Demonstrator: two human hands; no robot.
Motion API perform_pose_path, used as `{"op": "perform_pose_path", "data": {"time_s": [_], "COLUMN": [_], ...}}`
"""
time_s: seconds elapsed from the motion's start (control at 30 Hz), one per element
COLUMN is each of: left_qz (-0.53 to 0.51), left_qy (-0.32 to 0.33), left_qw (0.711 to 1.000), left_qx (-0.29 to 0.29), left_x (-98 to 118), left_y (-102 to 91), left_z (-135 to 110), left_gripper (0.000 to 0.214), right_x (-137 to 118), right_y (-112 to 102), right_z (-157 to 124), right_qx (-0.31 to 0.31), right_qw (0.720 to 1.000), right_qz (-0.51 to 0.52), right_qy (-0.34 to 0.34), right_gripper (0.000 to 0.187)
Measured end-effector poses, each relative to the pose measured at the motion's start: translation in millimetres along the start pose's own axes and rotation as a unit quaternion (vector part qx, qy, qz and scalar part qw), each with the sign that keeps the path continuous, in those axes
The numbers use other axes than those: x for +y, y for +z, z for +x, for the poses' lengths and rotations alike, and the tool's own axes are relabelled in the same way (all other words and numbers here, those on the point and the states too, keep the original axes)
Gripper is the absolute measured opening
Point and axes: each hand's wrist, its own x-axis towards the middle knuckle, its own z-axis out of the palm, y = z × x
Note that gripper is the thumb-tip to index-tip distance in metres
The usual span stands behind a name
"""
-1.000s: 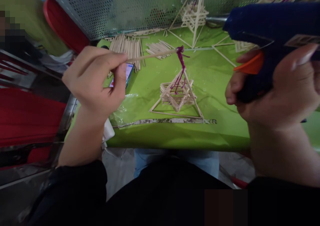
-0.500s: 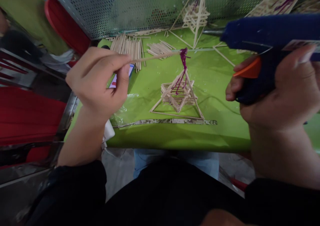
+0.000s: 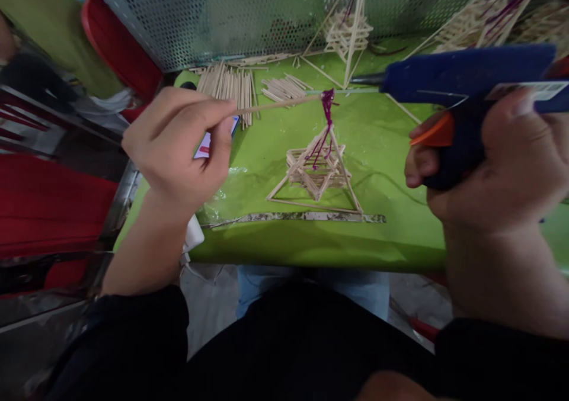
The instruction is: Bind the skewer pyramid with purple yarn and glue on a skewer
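Note:
My left hand (image 3: pixel 180 143) pinches a thin wooden stick (image 3: pixel 278 102) that points right, level above the table. Purple yarn (image 3: pixel 327 106) is wound round the stick's far tip and hangs down into a small pyramid of wooden sticks (image 3: pixel 317 170) standing on the green table (image 3: pixel 311 244). My right hand (image 3: pixel 498 164) grips a blue glue gun (image 3: pixel 462 84), with a finger at its orange trigger (image 3: pixel 433 131). The gun's metal nozzle (image 3: pixel 367 80) points left, a short way from the yarn-wrapped tip.
Loose bundles of sticks (image 3: pixel 229 84) lie at the table's back, near a phone (image 3: pixel 208 140). More stick pyramids (image 3: pixel 349 28) stand against a perforated metal panel (image 3: pixel 231 16). A strip (image 3: pixel 302 216) lies in front of the pyramid. Red chairs (image 3: pixel 115 45) are at left.
The glue gun has moved left and slightly down, bringing its nozzle closer to the yarn-wrapped stick tip. My left hand has shifted a little to the right.

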Motion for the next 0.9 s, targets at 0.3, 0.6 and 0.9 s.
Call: {"op": "perform_pose_path", "data": {"time_s": [0.3,0.6,0.9], "left_qz": [0.043,-0.003,0.014], "left_qy": [0.001,-0.015,-0.022], "left_qw": [0.999,0.999,1.000], "left_qx": [0.012,0.029,0.017], "left_x": [7.1,10.3,14.4], "left_y": [-2.1,-1.2,-3.1], "left_z": [4.9,5.6,6.7], "left_gripper": [0.017,0.029,0.027], "right_x": [14.8,10.0,11.3], "right_y": [5.8,12.8,13.8], "right_z": [7.2,3.1,5.1], "right_qx": [-0.008,0.003,0.009], "right_qw": [0.989,0.995,0.993], "right_qz": [-0.028,-0.006,-0.040], "right_qy": [-0.143,-0.099,-0.106], "right_gripper": [0.040,0.036,0.046]}}
